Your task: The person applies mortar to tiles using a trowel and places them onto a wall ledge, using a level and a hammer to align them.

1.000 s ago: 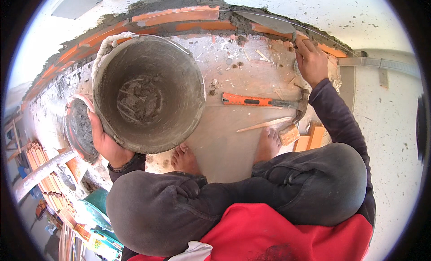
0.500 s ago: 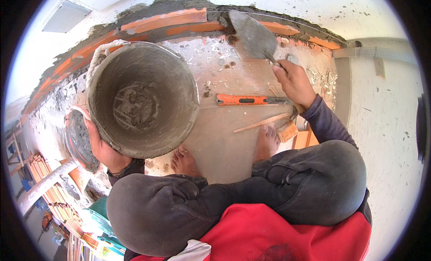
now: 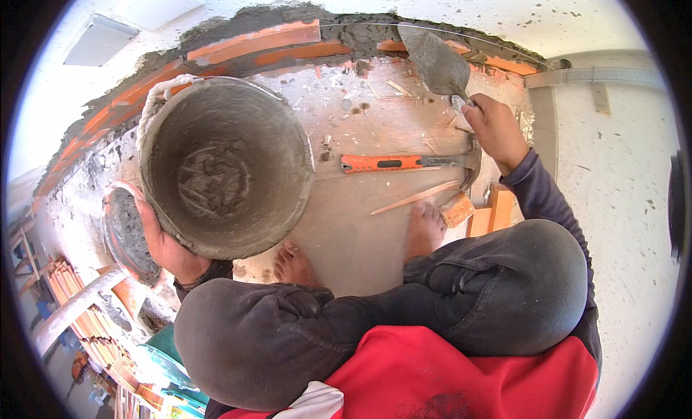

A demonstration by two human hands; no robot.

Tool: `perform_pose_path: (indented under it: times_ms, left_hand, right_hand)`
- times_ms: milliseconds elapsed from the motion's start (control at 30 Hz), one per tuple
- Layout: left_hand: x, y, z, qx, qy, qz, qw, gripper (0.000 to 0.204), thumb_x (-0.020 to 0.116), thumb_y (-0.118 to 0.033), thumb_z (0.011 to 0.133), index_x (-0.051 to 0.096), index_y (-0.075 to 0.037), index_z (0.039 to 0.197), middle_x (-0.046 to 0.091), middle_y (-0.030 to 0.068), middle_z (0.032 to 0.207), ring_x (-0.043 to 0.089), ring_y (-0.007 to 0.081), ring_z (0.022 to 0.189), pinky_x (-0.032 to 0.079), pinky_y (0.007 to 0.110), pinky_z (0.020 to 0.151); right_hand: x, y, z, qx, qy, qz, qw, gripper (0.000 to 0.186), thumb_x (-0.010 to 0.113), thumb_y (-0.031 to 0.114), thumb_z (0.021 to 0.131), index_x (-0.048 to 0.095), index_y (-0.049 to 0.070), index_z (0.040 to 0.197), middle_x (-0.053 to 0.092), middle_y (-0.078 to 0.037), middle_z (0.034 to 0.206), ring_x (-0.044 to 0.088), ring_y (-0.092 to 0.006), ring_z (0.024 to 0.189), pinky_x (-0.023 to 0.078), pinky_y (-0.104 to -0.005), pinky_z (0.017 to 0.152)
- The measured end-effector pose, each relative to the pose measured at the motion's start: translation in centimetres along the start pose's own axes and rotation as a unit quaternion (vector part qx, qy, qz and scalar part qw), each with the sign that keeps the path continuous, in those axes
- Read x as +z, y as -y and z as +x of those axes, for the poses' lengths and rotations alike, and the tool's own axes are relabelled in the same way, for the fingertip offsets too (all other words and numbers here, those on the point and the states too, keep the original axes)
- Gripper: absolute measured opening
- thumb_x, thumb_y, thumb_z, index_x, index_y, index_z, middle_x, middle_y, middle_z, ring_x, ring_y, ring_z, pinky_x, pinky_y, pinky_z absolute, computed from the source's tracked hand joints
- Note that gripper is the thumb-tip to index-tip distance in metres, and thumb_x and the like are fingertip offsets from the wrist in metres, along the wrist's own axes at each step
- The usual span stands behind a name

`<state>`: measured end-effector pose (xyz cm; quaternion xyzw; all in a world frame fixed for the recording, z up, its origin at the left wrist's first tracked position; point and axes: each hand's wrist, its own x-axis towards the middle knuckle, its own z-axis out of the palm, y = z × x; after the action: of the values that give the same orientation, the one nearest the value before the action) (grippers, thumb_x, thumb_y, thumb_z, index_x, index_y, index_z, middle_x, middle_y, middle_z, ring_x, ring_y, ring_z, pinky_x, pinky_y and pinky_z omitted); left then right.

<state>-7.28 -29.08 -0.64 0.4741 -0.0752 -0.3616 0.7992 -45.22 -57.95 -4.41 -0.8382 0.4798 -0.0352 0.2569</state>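
My left hand (image 3: 173,246) grips the side of a grey bucket (image 3: 252,130) with a rope handle and some wet mortar in its bottom. My right hand (image 3: 497,134) is closed on the handle of a trowel (image 3: 436,62), whose mortar-smeared blade reaches the foot of the white wall, at a band of mortar and orange brick strips (image 3: 252,38). A taut string runs along that band. Below my right hand, an orange-handled hammer (image 3: 382,163) lies on the dusty floor, with a wooden stick (image 3: 411,197) and a small block (image 3: 457,208) near my bare foot.
A round pan of mortar (image 3: 130,242) lies left of the bucket. Stacked timber (image 3: 76,289) and green containers (image 3: 166,347) are farther left and behind. A pale panel (image 3: 613,166) with a metal strip (image 3: 627,77) is on the right; debris lies along the wall's foot.
The trowel has swung leftward from along the brick band and turned, its handle now lower. My right hand has moved down. The bucket appears slightly lower and farther left, still in my left hand.
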Motion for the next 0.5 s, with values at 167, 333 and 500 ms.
perform_pose_path:
  times_ms: [167,333,500]
  left_hand:
    - [0.0,-0.2,0.2,0.000,-0.014,0.012,1.000,0.050,0.026,-0.033,0.106,0.036,0.001,0.141,0.049,0.0202,0.138,0.050,0.0315,0.126,0.040,0.046,0.106]
    - [-0.5,-0.1,0.2,0.038,-0.017,0.042,0.998,0.049,0.026,-0.031,0.107,0.036,0.001,0.142,0.050,0.0191,0.137,0.051,0.0311,0.124,0.041,0.046,0.106]
    - [0.0,-0.2,0.2,0.027,-0.003,0.024,0.999,0.048,0.027,-0.031,0.107,0.037,0.001,0.140,0.051,0.0190,0.136,0.052,0.0304,0.123,0.041,0.045,0.105]
  right_hand:
    - [3.5,-1.3,0.2,-0.111,-0.089,-0.061,0.988,0.025,0.065,0.018,0.087,0.058,0.003,0.105,0.064,-0.019,0.084,0.064,-0.0392,0.076,0.051,-0.0452,0.066]
    - [4.9,-0.2,3.2,-0.132,-0.108,-0.193,0.966,0.024,0.066,0.019,0.085,0.058,0.008,0.104,0.064,-0.011,0.093,0.064,-0.0348,0.079,0.052,-0.0451,0.067]
    - [4.5,1.2,4.8,-0.093,-0.144,-0.173,0.970,0.026,0.065,0.022,0.085,0.058,0.007,0.105,0.065,-0.014,0.091,0.066,-0.0339,0.081,0.053,-0.0453,0.066]
